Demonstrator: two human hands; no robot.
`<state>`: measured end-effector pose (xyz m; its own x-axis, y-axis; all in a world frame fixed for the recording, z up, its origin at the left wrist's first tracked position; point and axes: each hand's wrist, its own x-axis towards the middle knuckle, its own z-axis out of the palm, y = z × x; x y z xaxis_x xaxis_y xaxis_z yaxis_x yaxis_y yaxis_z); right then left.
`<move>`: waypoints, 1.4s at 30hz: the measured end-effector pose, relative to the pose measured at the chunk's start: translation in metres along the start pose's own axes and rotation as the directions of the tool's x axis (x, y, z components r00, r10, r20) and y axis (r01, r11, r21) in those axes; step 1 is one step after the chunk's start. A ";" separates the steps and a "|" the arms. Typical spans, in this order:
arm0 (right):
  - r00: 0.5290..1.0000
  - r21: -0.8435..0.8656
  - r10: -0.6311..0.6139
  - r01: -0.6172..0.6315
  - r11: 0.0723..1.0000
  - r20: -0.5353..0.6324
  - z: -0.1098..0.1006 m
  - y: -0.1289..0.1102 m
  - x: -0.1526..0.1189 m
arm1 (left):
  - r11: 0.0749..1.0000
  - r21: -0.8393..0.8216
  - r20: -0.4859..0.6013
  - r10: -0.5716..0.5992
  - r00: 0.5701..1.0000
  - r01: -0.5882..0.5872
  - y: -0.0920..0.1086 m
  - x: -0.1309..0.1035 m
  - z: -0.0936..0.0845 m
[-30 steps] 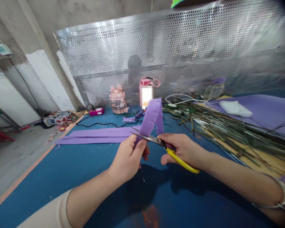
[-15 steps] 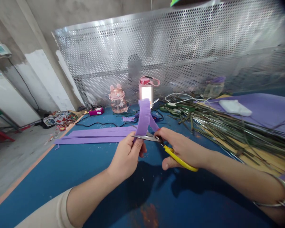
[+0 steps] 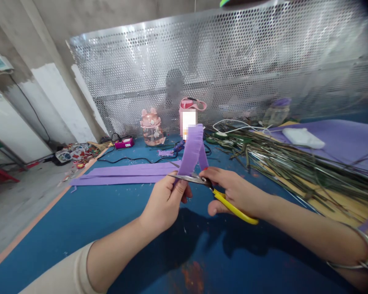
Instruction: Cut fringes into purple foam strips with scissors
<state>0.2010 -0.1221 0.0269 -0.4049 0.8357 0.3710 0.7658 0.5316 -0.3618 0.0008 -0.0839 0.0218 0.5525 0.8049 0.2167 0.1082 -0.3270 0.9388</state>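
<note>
Hands at the centre of the desk (image 3: 116, 224), cutting. The left hand (image 3: 162, 204) is closed in a pinch, thumb against fingers, on the lower end of a purple strip (image 3: 192, 151). The right hand (image 3: 233, 192) is curled around the yellow handles of the scissors (image 3: 236, 209), its thumb set apart from the fingers. The strip rises from the pinch and folds over in a raised loop, its edge nicked into a fringe; its far leg descends near the right fingertips, though whether it touches them is unclear.

Note the change: half a second earlier the blades lay nearly together and the loop stood more upright; now the blades are parted across the strip, just above the left thumb, and the fold leans to the right. This suggests an interval between successive cuts along the fringe.

Outward, flat purple strips (image 3: 119, 181) lie toward the desk's left edge. Beyond the hands are a purple scrap (image 3: 165, 153) and, toward the far edge, a clear pink bottle (image 3: 152, 128). Dark stems (image 3: 291, 171) are heaped along the right side.
</note>
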 end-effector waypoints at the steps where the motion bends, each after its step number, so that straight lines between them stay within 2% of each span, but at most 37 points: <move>1: 1.000 -0.005 -0.009 0.009 1.000 -0.015 0.000 0.000 0.000 | 1.000 -0.004 -0.001 0.001 1.000 -0.001 0.000 0.000 0.000; 10: 0.990 -0.044 -0.064 0.059 0.997 -0.122 0.001 0.004 -0.002 | 1.000 -0.017 -0.001 -0.006 1.000 0.006 0.001 0.000 -0.001; 16: 0.987 -0.048 -0.057 0.050 0.998 -0.147 0.002 0.006 -0.002 | 0.998 -0.049 0.010 -0.032 0.999 0.032 0.001 -0.001 0.000; 20: 0.993 -0.046 -0.019 0.014 0.999 -0.118 0.002 0.006 -0.002 | 0.994 -0.083 0.035 -0.069 0.997 0.072 0.001 0.000 0.001; 24: 0.999 -0.033 0.020 -0.021 0.999 -0.034 -0.001 0.004 0.000 | 0.997 -0.067 -0.009 -0.040 0.999 0.040 0.001 0.001 -0.001; 29: 1.000 -0.011 0.010 -0.009 1.000 0.028 -0.004 0.000 0.001 | 0.999 -0.044 -0.042 -0.012 0.999 0.010 -0.001 0.001 -0.002; 34: 0.999 0.021 -0.017 0.016 1.000 0.030 -0.001 -0.001 0.000 | 1.000 -0.015 -0.011 0.012 1.000 -0.012 -0.001 -0.001 -0.001; 42: 0.997 -0.034 -0.060 0.058 0.998 -0.048 0.005 -0.001 -0.002 | 1.000 -0.001 -0.001 0.009 1.000 -0.009 0.002 -0.002 0.000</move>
<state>0.1985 -0.1236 0.0224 -0.4253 0.7949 0.4328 0.7577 0.5742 -0.3102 -0.0003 -0.0856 0.0230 0.5529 0.8022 0.2252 0.1028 -0.3338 0.9370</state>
